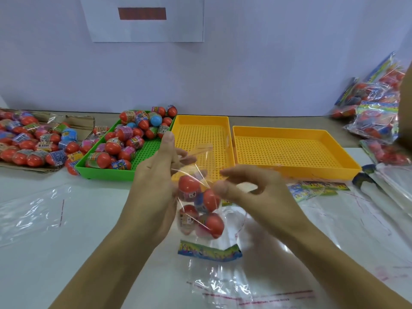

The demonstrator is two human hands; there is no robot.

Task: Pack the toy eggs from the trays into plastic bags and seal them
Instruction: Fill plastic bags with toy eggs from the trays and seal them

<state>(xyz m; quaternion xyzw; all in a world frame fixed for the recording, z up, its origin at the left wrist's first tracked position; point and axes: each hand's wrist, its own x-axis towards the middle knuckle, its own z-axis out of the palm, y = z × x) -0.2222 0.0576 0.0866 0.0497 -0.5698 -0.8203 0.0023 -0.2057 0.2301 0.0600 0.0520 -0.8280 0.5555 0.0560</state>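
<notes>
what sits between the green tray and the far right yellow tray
Another yellow tray, holding no eggs, lies between the green tray and the right yellow tray, seen in the head view.

— What's the surface?
— A white table [66, 253] set against a pale wall.
— What lies on it?
— At the back, a green tray [142, 162] of toy eggs, then two yellow trays [297, 152] side by side. Far left, flattened cardboard [80, 122] under loose eggs. Right, a heap of filled bags [374, 112]. Nearer, flat clear bags [29, 210] and printed paper cards [209, 253].
</notes>
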